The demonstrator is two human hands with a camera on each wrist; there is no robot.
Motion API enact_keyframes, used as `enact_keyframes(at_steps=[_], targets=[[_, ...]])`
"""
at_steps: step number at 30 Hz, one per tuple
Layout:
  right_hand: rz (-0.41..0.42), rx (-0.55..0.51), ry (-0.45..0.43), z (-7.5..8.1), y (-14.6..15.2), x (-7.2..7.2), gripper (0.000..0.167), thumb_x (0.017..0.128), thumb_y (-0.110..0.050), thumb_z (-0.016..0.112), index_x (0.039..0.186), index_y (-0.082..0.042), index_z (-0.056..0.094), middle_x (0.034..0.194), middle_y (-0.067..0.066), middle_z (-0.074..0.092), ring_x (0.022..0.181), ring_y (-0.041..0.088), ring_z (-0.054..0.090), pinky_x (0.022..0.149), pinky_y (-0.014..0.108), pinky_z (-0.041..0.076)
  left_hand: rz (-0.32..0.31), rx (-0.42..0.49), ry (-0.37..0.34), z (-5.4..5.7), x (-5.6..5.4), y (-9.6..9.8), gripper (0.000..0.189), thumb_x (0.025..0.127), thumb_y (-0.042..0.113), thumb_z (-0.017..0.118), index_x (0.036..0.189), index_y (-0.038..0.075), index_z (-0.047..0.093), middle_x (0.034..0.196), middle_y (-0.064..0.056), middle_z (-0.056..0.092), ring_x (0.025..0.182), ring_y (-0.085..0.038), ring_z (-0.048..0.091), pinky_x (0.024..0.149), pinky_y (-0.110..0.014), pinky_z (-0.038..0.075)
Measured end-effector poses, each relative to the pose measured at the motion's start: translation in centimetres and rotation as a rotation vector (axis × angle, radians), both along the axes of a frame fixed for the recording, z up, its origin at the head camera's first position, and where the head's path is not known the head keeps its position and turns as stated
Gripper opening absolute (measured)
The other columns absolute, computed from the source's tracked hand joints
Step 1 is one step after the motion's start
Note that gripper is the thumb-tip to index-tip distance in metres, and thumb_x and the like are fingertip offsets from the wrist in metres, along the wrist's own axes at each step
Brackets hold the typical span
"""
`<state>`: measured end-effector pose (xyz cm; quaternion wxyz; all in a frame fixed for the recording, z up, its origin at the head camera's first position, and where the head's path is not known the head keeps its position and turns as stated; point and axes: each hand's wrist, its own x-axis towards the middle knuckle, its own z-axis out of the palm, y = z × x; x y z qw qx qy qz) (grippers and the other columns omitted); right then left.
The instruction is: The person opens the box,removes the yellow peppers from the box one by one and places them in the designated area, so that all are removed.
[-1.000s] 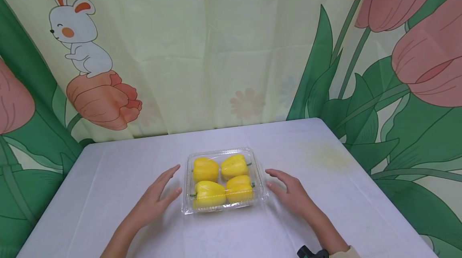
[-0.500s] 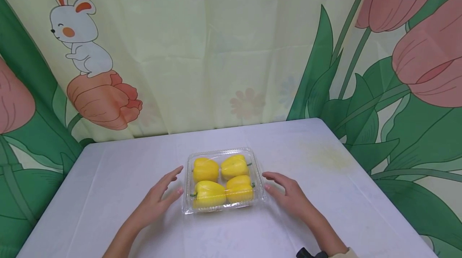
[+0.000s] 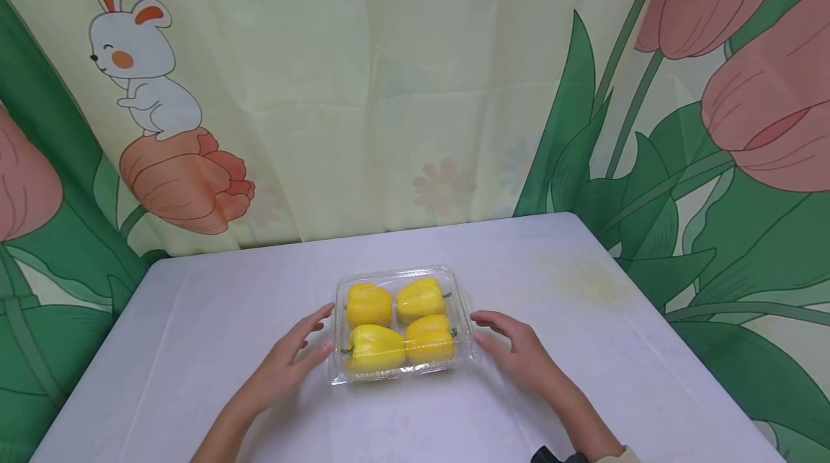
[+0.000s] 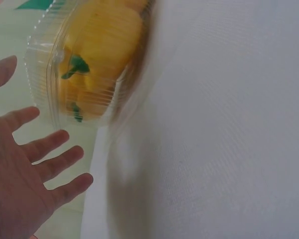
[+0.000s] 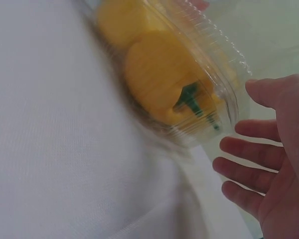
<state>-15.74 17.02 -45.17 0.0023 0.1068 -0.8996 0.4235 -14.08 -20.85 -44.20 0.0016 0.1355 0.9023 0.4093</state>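
Four yellow peppers (image 3: 377, 348) lie in a clear plastic container (image 3: 397, 374), two near and two far, around the middle of the white table (image 3: 194, 348). The left hand (image 3: 285, 361), holding nothing, spreads relaxed fingers just beside the container's left side. The right hand (image 3: 521, 351) (equally loose, thumb apart from the fingers) is just beside the right side; whether fingertips touch, I cannot tell. A rabbit-and-flower curtain (image 3: 311, 88) hangs beyond the far edge.

A white cloth-covered table (image 3: 415, 420) carries a clear plastic box (image 3: 402, 374) lying flat
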Motion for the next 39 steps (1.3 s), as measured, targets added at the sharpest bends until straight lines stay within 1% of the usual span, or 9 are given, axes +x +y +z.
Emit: enact_keyframes(at_steps=[4,10,15,20,24,28,32,35,39], targets=[[-0.001,-0.010,-0.006,-0.06,-0.04,-0.06,0.035,0.093,-0.030,0.064,0.126,-0.019,0.060,0.127,0.000,0.064,0.120,0.024,0.060,0.103,0.048,0.047,-0.006,0.026,0.001,-0.11,-0.01,0.10,0.059,0.096,0.037,0.056,0.150,0.029,0.032,0.152,-0.004,0.041,0.130,-0.033,0.048,0.098,-0.056,0.045],[0.000,-0.026,-0.018,-0.14,-0.12,-0.02,0.032,0.092,-0.028,0.065,0.123,-0.020,0.062,0.122,-0.002,0.066,0.116,0.021,0.061,0.102,0.045,0.049,-0.015,0.068,-0.018,-0.25,-0.03,0.19,0.061,0.096,0.033,0.057,0.151,0.031,0.029,0.148,-0.008,0.045,0.129,-0.036,0.049,0.096,-0.057,0.047],[0.021,-0.100,-0.071,-0.15,-0.10,-0.01,0.029,0.092,-0.027,0.065,0.120,-0.021,0.061,0.118,-0.005,0.066,0.111,0.016,0.063,0.098,0.034,0.051,-0.007,0.086,-0.068,-0.33,-0.04,0.40,0.064,0.095,0.032,0.059,0.151,0.033,0.027,0.147,-0.011,0.046,0.129,-0.037,0.049,0.094,-0.051,0.051],[0.075,-0.191,-0.127,-0.19,0.12,0.04,0.033,0.093,-0.029,0.064,0.122,-0.015,0.059,0.119,0.002,0.065,0.111,0.019,0.063,0.094,0.025,0.053,-0.023,0.096,-0.071,-0.49,-0.04,0.52,0.066,0.095,0.031,0.059,0.152,0.031,0.025,0.150,-0.011,0.042,0.129,-0.037,0.049,0.093,-0.047,0.052],[0.114,-0.226,-0.145,-0.26,0.34,-0.05,0.037,0.093,-0.029,0.063,0.123,-0.009,0.056,0.121,0.008,0.063,0.113,0.022,0.061,0.095,0.023,0.052,-0.042,0.108,-0.064,-0.60,-0.02,0.57,0.064,0.096,0.030,0.059,0.152,0.031,0.027,0.155,-0.006,0.037,0.130,-0.037,0.049,0.093,-0.048,0.051],[0.146,-0.256,-0.154,-0.30,0.52,-0.12,0.036,0.094,-0.025,0.062,0.122,-0.005,0.054,0.120,0.012,0.062,0.113,0.025,0.060,0.093,0.015,0.049,-0.053,0.119,-0.089,-0.62,0.01,0.64,0.060,0.097,0.031,0.057,0.150,0.033,0.029,0.157,0.000,0.032,0.130,-0.038,0.048,0.094,-0.051,0.051],[0.167,-0.287,-0.172,-0.28,0.63,-0.10,0.036,0.094,-0.023,0.062,0.122,-0.002,0.053,0.121,0.015,0.061,0.113,0.028,0.059,0.090,0.009,0.046,-0.067,0.129,-0.110,-0.58,0.01,0.77,0.057,0.098,0.030,0.054,0.150,0.034,0.030,0.158,0.000,0.031,0.129,-0.040,0.050,0.094,-0.053,0.051],[0.176,-0.305,-0.188,-0.25,0.67,-0.06,0.037,0.093,-0.021,0.063,0.122,-0.001,0.052,0.121,0.017,0.059,0.114,0.030,0.058,0.090,0.011,0.048,-0.078,0.137,-0.123,-0.54,0.02,0.86,0.055,0.099,0.029,0.053,0.149,0.035,0.031,0.158,-0.001,0.031,0.128,-0.039,0.051,0.093,-0.054,0.051],[0.193,-0.320,-0.206,-0.14,0.74,0.01,0.042,0.091,-0.016,0.066,0.126,0.000,0.050,0.125,0.020,0.057,0.117,0.034,0.057,0.093,0.021,0.052,-0.077,0.147,-0.145,-0.49,0.06,0.97,0.053,0.099,0.029,0.053,0.148,0.036,0.033,0.158,0.000,0.032,0.128,-0.039,0.051,0.093,-0.055,0.051]])
